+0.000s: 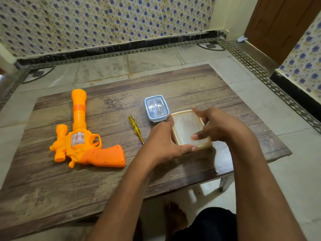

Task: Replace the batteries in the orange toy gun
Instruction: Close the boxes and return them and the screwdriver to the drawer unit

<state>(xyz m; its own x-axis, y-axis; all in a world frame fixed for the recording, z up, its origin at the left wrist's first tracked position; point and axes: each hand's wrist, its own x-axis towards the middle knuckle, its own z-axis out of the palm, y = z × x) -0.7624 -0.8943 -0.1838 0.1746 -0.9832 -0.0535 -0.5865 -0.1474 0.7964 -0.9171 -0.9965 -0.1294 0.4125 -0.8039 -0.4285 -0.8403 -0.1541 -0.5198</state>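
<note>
— So, what have the hands got?
— Both grip the yellow-lidded box (190,129), right of centre: left hand (163,141) curled round its left and near edges, right hand (213,126) clawed over the far and right rim.
— And round it?
— A blue-lidded box (156,110) touches its upper-left corner; a yellow screwdriver (135,128) lies just left. The orange toy gun (81,136) rests at centre-left, well apart, barrel towards the wall.
— Free room?
— Bare wooden table (52,188) along the near edge, lower left.
</note>
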